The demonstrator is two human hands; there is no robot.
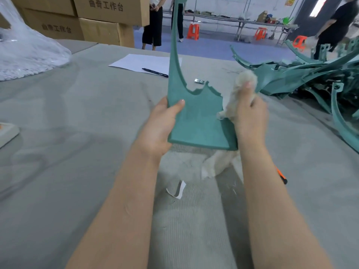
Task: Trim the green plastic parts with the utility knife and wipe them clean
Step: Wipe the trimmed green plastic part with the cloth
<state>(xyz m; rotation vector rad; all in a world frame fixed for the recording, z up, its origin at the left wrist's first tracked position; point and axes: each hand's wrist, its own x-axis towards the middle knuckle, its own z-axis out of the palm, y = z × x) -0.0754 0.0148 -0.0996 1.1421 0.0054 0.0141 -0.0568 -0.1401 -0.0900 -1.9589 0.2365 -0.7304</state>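
the green plastic part (196, 117) is held up over the counter (77, 113), its broad base toward the person and a long thin curved arm rising away from it. the left grip (161, 127) holds the part's left edge, thumb curled over the front face and fingers behind. the right grip (250, 117) is at the part's right edge, clenched round a fluffy pale cloth (242, 82) with the thumb pressing the wad. the cloth touches the part's jagged right rim. more pale cloth hangs below the part's near edge, and i cannot tell whether it is the same piece.

right of the part, well apart, a heap of green parts (303, 78) lies on the counter. nearer the person than the part and to its right, an orange utility knife (284, 178) peeks out from behind the right forearm, mostly hidden. below the part's near edge lies a curled scrap of paper (178, 192). beyond the part, a small shiny metal piece (199, 81) rests near its notch. left of the part's thin arm lie a black pen (155, 72) and a white sheet (143, 62). far left of the part sits a clear plastic bag (25, 51), and left and beyond the part stand stacked cardboard boxes (108, 18). past the part's tall arm are red stools (193, 31) and people standing on a blue floor
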